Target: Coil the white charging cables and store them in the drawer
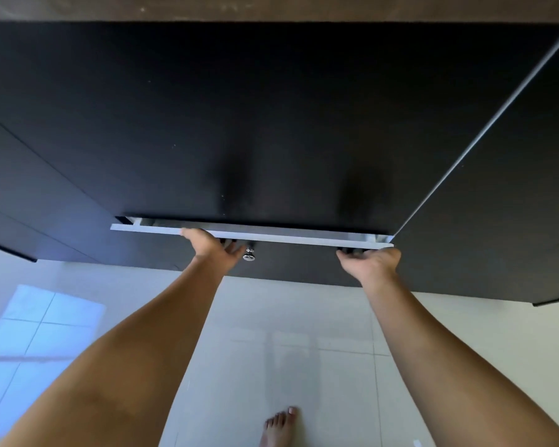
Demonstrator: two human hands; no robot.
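Head view: two bare hands press on the front of a dark drawer that stands open only a crack, low on a black cabinet.

The drawer's pale top edge shows as a thin strip, and the gap behind it is too narrow to show the inside; no white cable can be made out. The left hand lies on the drawer front with its thumb up on that edge, the fingers fairly straight and partly hidden beneath the lip, just beside a small round shiny metal knob. The right hand rests near the drawer's right end, palm turned up, fingertips tucked under the edge, so whether they curl cannot be told. The cabinet face is matt, flat and smooth. Below, glossy pale floor tiles reflect light, and a bare foot is cut off by the lower frame.
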